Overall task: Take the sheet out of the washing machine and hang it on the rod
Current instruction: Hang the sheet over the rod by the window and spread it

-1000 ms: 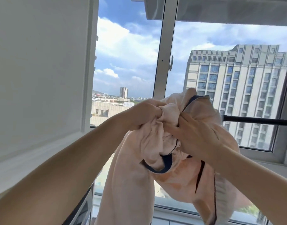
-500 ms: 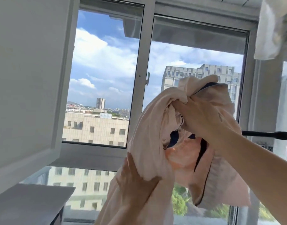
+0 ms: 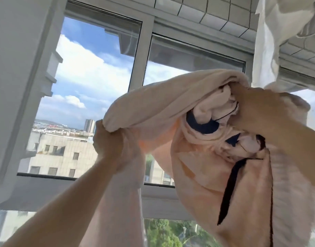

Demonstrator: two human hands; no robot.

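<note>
the pale pink sheet (image 3: 171, 97), edged with dark navy piping, is bunched and held up in the air in front of the window frame (image 3: 140, 56), with both arms raised toward it. a thick roll of the sheet arches from its lower left end up to its bunched top at the right, and loose folds with a long dark trim line hang down from that top to the bottom edge of the view.

the left hand (image 3: 111, 141) grips the lower left end of the roll, fingers curled round a gathered fold, and more of the fabric trails down along that forearm. the right hand (image 3: 260, 111) is at the bunched top of the sheet, its fingers buried in the crumpled fabric and clutching it; the fingertips themselves are hidden by the folds.

just above and to the right of the sheet's top, a white cloth (image 3: 277, 32) hangs down from overhead. above the sheet runs a grey tiled ceiling (image 3: 206, 9). behind the sheet, through the glass, are blue sky with clouds, a beige building (image 3: 64, 154) to its lower left, and green treetops (image 3: 163, 232) beneath it. a white wall (image 3: 14, 68) stands well to the left of the sheet.
</note>
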